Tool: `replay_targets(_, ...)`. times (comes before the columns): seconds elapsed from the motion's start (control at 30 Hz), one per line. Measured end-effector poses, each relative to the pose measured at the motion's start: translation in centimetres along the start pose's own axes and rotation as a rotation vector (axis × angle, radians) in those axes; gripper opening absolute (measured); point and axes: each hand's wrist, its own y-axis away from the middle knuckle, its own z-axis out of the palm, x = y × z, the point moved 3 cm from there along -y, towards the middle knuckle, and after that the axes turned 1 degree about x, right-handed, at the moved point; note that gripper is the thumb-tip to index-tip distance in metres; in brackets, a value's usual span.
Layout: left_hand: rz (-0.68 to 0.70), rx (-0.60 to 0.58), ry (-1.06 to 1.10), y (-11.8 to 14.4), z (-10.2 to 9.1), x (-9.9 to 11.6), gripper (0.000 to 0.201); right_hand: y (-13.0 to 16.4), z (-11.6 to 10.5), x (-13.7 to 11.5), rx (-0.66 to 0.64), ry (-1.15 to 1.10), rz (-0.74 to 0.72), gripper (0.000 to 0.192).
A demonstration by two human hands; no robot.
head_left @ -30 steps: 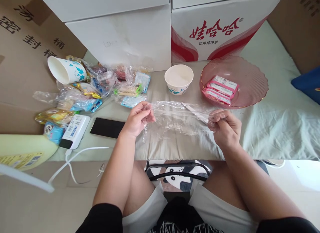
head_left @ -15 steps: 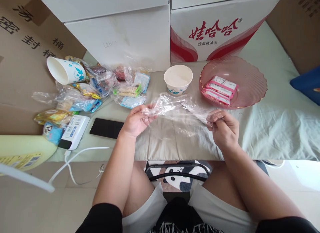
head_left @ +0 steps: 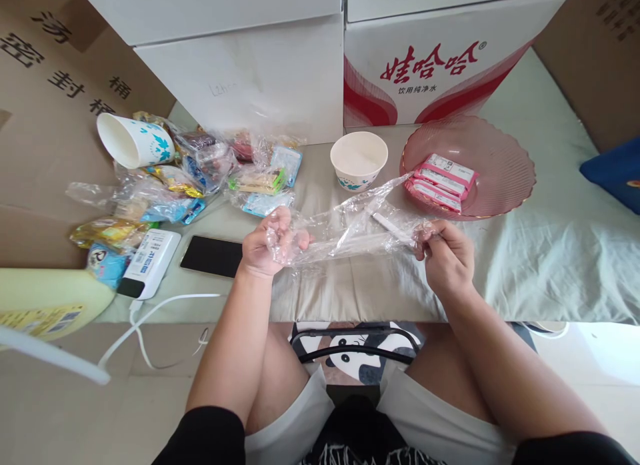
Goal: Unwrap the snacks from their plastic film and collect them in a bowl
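Observation:
A crinkled clear plastic bag point(head_left: 345, 232) is stretched between my two hands, above the front of the cloth-covered surface. My left hand point(head_left: 267, 245) is closed on the bag's left end, with film lying over its curled fingers. The other end is pinched in my right hand point(head_left: 445, 248). A narrow white strip point(head_left: 393, 226) shows at the bag near the right fingers; whether it lies inside or behind the film I cannot tell. Just beyond the bag stands a white paper bowl point(head_left: 359, 160) with blue leaf prints.
A pink ribbed bowl point(head_left: 505, 165) holds several pink-and-white packets point(head_left: 443, 182). To the left are a tipped paper cup point(head_left: 135, 142), a pile of wrapped snacks point(head_left: 200, 165), a phone point(head_left: 210, 256) and a white power bank point(head_left: 150, 262) with a cable. Cartons point(head_left: 240, 85) line the back.
My left hand has turned and moved slightly left and down, and the bag is spread lower and more tautly. A corner of film now sticks up toward the pink bowl. My right hand has barely moved.

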Motion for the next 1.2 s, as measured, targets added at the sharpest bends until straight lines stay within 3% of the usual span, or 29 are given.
replay_targets(0.17, -0.043, -0.121, -0.001, -0.1, 0.4, 0.0, 0.02, -0.1, -0.1, 0.2, 0.024, -0.007, 0.011, 0.013)
replay_targets(0.4, -0.269, -0.172, -0.195, -0.1, 0.5, -0.8, 0.055, -0.2, -0.1, 0.3, 0.031, -0.009, 0.034, 0.014)
replay_targets(0.53, -0.326, -0.228, -0.253, 0.2, 0.8, -0.9, 0.043, -0.3, -0.1, 0.3, 0.033, -0.032, 0.031, 0.015)
replay_targets(0.67, -0.305, -0.227, -0.166, 0.3, 1.0, -0.6, 0.035, -0.2, -0.2, 0.3, 0.047, -0.034, 0.037, 0.014)
replay_targets(0.87, -0.25, -0.134, -0.137, -0.1, 0.3, -0.6, 0.038, -0.2, -0.2, 0.5, 0.041, -0.04, 0.049, 0.015)
replay_targets(1.0, -0.281, -0.189, -0.148, -0.2, 0.0, -1.2, 0.046, -0.3, -0.2, 0.6, 0.041, -0.011, 0.061, 0.014)
replay_targets(1.2, -0.22, -0.25, -0.194, -0.4, -0.2, -1.7, 0.053, -0.2, -0.2, 0.5, 0.044, 0.0, 0.065, 0.013)
